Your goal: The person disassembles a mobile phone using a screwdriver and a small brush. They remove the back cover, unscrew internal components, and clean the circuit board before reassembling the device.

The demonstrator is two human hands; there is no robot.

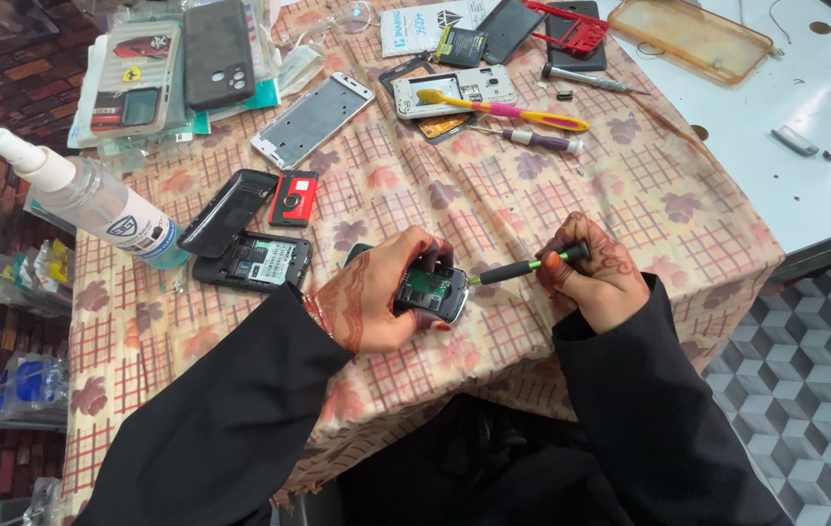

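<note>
We are gripping a small dark opened phone with a bare green circuit board [432, 289] in our left hand [377, 297], at the near edge of the checked leaf-print tablecloth [493, 209]. Our right hand [599, 273] is pinching a slim black screwdriver with a green collar [523, 267], its tip touching the phone's edge. The back cover is already off; the board is still sitting inside.

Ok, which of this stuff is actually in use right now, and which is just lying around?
In use: opened phone held in left hand; screwdriver in right hand.

Lying about: spray bottle, toothbrush, red phone cover, silver phone frame, clear case.
</note>
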